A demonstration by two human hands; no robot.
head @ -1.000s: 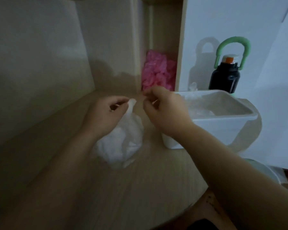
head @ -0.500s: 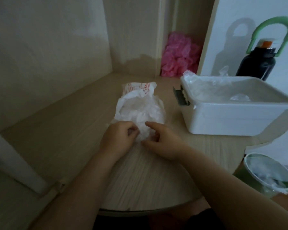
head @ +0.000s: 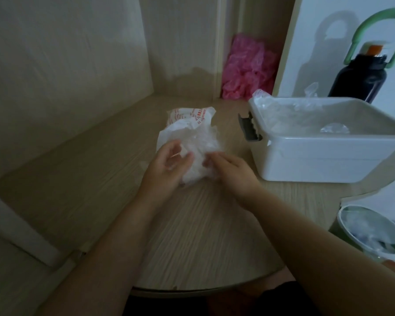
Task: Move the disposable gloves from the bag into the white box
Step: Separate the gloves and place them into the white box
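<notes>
On the wooden table (head: 96, 179), just left of the white box (head: 317, 160), lies the red-printed bag (head: 187, 119), its mouth turned toward the person; a wad of clear disposable gloves (head: 201, 156) bulges out of it, and a few already sit in the box. Left hand (head: 167, 169): thumb and fingers curl round the near left of the wad, apparently pinching thin film between them; right hand (head: 235, 174): fingers fairly straight, tips touching the wad's right side, gripping nothing that I can make out.

The step, as I judge it, is drawing a bunch free of the bag; the film is slippery and clings to itself, so a pinch on one layer would likely pull out a single glove or drag the whole bag along. Better for the left hand to pin the bag's printed end down while the right gathers a full handful; then lift it clear over the box's near rim and grey latch (head: 251, 128); loose gloves may snag there or spill onto the table.
</notes>
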